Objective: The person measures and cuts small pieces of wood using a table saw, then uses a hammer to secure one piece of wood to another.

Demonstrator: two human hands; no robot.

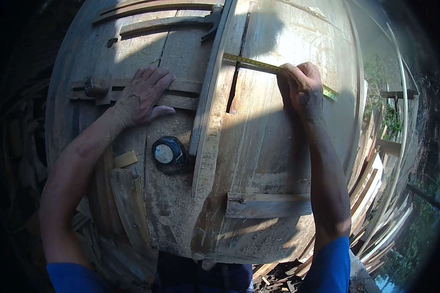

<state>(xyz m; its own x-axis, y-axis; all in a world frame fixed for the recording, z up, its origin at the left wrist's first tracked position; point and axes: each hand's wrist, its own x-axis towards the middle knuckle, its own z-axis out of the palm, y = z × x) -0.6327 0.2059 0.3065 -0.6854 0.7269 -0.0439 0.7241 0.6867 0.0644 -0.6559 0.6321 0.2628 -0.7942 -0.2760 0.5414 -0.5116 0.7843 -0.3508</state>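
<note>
Left hand (143, 95), fingers spread, braces on the sawdusty workbench (259, 161) while right hand (302, 84), fingers curled, apparently pins the yellow tape measure (252, 62) flat across 1 board (208, 122).

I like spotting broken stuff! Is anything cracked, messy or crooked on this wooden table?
Yes. The worn wooden workbench top has a long dark slot through it and a thin crack near the far edge. Pale sawdust is spread over the near part. The yellow tape measure under the right hand lies slanted across the boards.
</note>
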